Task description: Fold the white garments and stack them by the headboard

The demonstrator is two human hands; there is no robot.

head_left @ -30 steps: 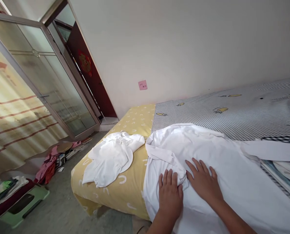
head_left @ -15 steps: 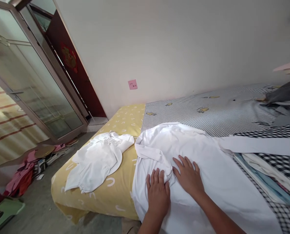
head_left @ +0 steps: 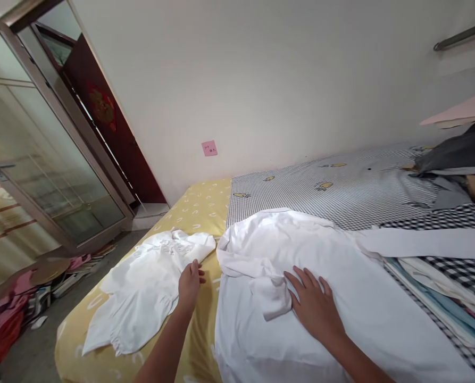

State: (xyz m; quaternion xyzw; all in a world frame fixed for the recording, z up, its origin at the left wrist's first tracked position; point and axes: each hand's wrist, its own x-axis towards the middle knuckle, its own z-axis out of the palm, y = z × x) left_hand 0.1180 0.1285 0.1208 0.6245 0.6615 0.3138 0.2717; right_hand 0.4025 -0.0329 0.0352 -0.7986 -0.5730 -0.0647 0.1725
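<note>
A large white garment [head_left: 333,287] lies spread over the bed. My right hand [head_left: 314,306] rests flat on it with fingers spread, just right of a folded flap of the cloth. My left hand [head_left: 190,284] reaches out to the left over the yellow sheet [head_left: 205,205], its fingers curled at the edge of a smaller white garment [head_left: 141,290]. I cannot tell whether those fingers pinch the cloth or only touch it.
A checked sheet [head_left: 341,186] covers the far bed. Folded clothes [head_left: 448,266] are piled at the right, a dark bundle [head_left: 456,151] beyond. A glass door [head_left: 41,159] stands left, with clothes and books [head_left: 30,287] strewn across the floor.
My left hand left the large white garment and moved left to the small white garment. My right hand stayed flat on the large one. The view turned slightly right.
</note>
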